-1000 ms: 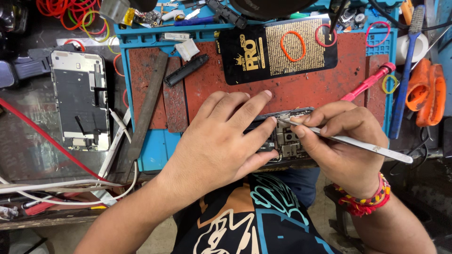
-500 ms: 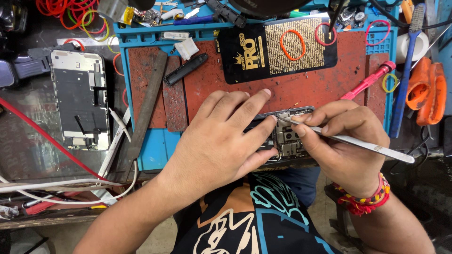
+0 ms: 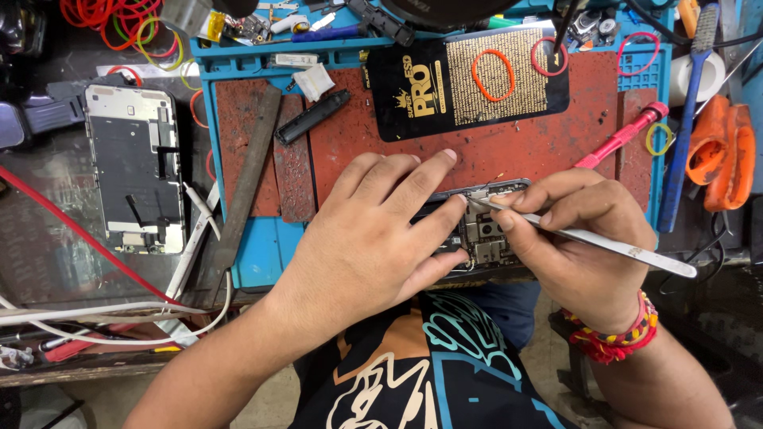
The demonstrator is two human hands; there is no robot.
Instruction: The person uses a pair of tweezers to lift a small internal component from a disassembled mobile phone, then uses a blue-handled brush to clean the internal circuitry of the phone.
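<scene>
On the red rubber work mat (image 3: 524,147), close to the near edge, lies an opened dark phone with its small metal and green parts showing (image 3: 486,230). The left hand (image 3: 373,238) lies flat over the left part of the phone. Its fingers are spread and pressed down, and they hold the phone in place. The right hand (image 3: 584,238) has its fingers closed around a thin, flat silver metal prying tool (image 3: 604,242). The pointed tip of the tool touches the top edge of the phone, right beside the tip of the left pointer finger.

A few things could go wrong. The tip is thin and the parts inside look tiny. If the right hand pushes too hard, the tip may slip and scratch a part or tear a small cable. It may also poke the left finger, since that finger is just beside the tip. If the left hand lifts, the phone may slide off the near edge of the mat.

Near the right hand, a pink plastic screwdriver (image 3: 624,135) lies on the mat. A bump from the hand could make it roll. Well apart, to the left, another phone frame in grey metal with its back off (image 3: 135,167) rests on the dark bench.
</scene>
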